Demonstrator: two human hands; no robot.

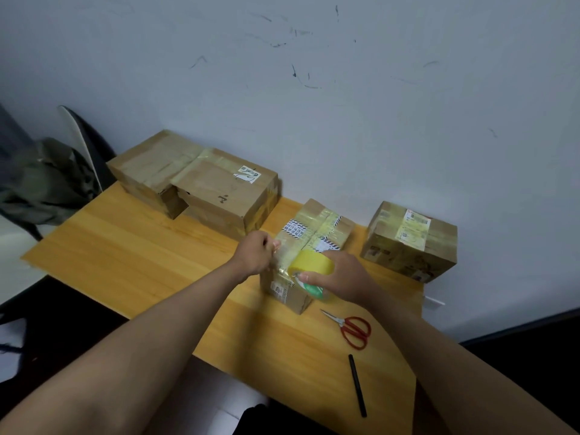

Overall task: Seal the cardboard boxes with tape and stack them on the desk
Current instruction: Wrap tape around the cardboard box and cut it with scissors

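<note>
Hands over box [314, 237]: left [255, 254] pinches tape, right [340, 276] grips roll [309, 268].

A long taped box [309, 246] lies mid-tabletop [125, 252], a yellow tape roll [310, 270] on its near end. Two big boxes [194, 183] sit back left, a small box [408, 240] right.
</note>
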